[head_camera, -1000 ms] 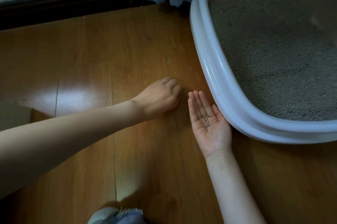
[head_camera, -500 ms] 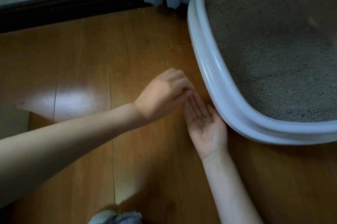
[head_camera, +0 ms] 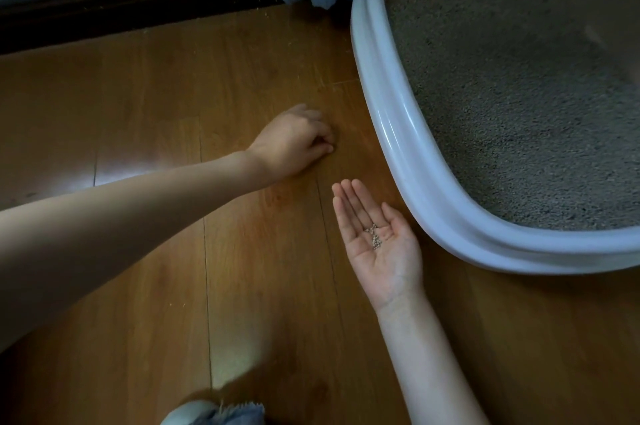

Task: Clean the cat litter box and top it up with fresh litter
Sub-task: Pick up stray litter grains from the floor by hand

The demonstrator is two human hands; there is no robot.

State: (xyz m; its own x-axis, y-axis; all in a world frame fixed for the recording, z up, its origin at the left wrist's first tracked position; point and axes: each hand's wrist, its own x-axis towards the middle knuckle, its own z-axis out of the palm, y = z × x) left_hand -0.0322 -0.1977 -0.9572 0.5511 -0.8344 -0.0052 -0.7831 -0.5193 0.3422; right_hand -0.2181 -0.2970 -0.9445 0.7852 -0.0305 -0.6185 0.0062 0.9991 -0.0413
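Hands: right hand (head_camera: pixel 381 241) cups litter grains (head_camera: pixel 374 237); left hand (head_camera: pixel 294 144) pinches floor (head_camera: pixel 138 286).

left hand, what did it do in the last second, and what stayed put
The left hand lifted from the brown wooden floor over the open right hand, then returned, fingers curled down. The grey litter grains and white oval litter box stayed put.

Single head cam, angled fwd/down, close over floor (head_camera: pixel 145 106) beside litter box (head_camera: pixel 398 134).
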